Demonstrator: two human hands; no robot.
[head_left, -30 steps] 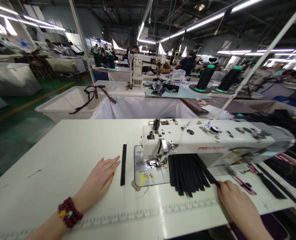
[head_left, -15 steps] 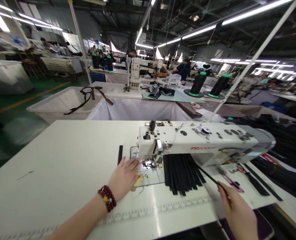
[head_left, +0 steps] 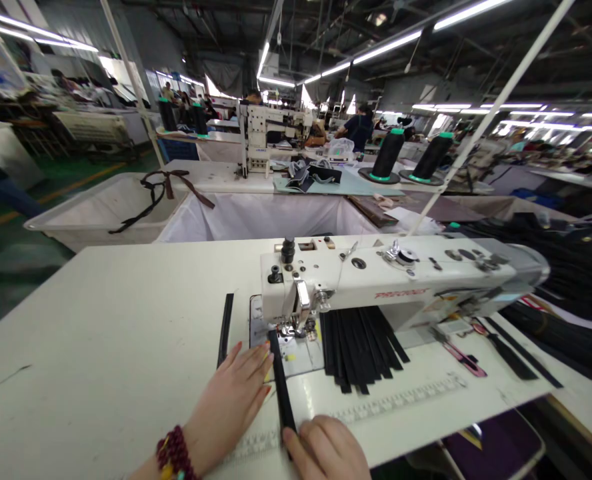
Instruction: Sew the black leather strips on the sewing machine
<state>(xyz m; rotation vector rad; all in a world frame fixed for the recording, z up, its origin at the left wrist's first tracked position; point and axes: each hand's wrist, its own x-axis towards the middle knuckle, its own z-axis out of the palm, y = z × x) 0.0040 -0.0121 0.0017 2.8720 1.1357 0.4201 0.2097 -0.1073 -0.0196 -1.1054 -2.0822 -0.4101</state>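
1. in the head view, a black strip [head_left: 281,390] lies in front of the sewing machine [head_left: 371,273], partly on its metal plate [head_left: 303,359] and partly on the pale table [head_left: 126,333].
2. the strip's long axis runs away from the person, leaning slightly left toward the far end; that end points at the presser foot [head_left: 292,329] and sits just beside it. whether any of it lies under the foot, i cannot tell.
3. the left hand [head_left: 232,400] is spread low and flat left of the strip, its fingers straight and close together, the tips touching the strip's left edge. it does not wrap around anything.
4. the right hand [head_left: 329,450] has its fingers drawn narrow, holding the strip's near end between thumb and curled fingers.
5. a second strip [head_left: 225,327] lies left of the plate, its long axis also pointing away, its near end reaching the left fingers.
6. a fan of strips [head_left: 359,353] rests under the machine's arm, the near ends spread toward the person.
7. a ruler scale [head_left: 401,398] crosses the table near its front edge; pink-handled snips [head_left: 463,358] lie to the right.
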